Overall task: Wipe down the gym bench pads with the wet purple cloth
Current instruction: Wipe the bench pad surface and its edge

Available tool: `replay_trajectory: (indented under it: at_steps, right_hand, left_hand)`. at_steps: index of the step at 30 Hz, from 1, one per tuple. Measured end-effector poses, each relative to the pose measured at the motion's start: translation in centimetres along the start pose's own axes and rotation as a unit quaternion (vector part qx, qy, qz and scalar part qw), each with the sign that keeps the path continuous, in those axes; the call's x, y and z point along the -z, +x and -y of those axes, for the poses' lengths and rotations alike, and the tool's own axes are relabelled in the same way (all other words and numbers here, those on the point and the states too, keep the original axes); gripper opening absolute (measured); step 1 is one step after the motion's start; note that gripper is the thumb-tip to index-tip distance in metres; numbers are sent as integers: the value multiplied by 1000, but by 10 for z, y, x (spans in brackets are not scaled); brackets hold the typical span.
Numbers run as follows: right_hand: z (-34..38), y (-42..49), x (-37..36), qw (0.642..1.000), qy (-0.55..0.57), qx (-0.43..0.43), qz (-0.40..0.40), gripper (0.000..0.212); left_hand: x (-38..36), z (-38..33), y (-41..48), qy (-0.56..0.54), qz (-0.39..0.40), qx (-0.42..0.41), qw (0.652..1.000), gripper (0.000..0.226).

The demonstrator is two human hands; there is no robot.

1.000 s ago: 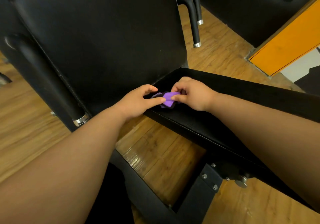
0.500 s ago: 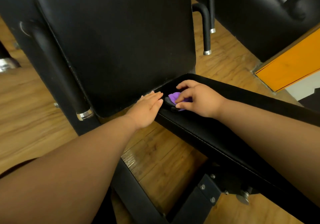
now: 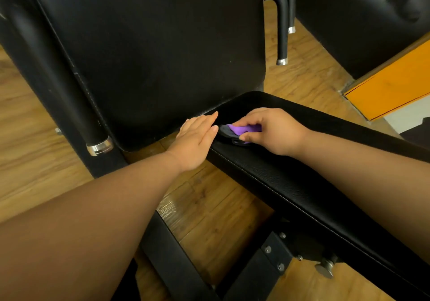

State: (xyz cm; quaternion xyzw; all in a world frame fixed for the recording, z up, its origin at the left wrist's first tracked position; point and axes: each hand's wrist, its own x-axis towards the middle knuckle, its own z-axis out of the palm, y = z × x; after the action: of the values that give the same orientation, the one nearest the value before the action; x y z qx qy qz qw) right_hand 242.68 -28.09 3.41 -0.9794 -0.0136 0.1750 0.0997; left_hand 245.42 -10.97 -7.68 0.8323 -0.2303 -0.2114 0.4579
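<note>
Where the black frame [image 3: 181, 261] with its bolts crosses the wood floor [image 3: 35, 161] nearest the camera, the seat pad [image 3: 302, 184] starts at lower right and runs up and left, its long axis slanting toward the back pad [image 3: 151, 56]. Both bare forearms reach along it.

At the seat pad's far end the left hand [image 3: 195, 142] lies flat with fingers straight and together, holding nothing, its tips aimed at the back pad; whether it presses on the seat pad is unclear. Just beside it, the right hand [image 3: 272, 131] curls its fingers over the cloth [image 3: 242, 129], thumb pinching from below.

The cloth sits on that far end, bunched into a small wad, bright purple with a darker grey fold. Its long axis lies roughly left to right, the grey end pointing at the left hand.

Beyond, the back pad stands tilted, with a curved handle [image 3: 281, 26] and an orange panel [image 3: 395, 86] to the right.
</note>
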Motion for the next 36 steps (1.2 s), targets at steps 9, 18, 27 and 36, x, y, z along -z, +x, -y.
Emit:
replay_trajectory:
  at_steps: [9,18,27,36]
  right_hand:
    - [27,24,-16,997,10,-43,-56,26]
    - [13,5,-5,996,-20,-66,-59,20]
    - [13,3,-1,997,-13,-73,-37,23]
    - [23,27,-13,993,35,-89,-69,16]
  left_hand:
    - [-3,5,4,20,-14,-20,999,48]
    - [-1,9,4,20,-13,-38,999,48]
    - [-1,10,6,25,-13,-39,999,47]
    - [0,9,6,35,-22,-38,998,47]
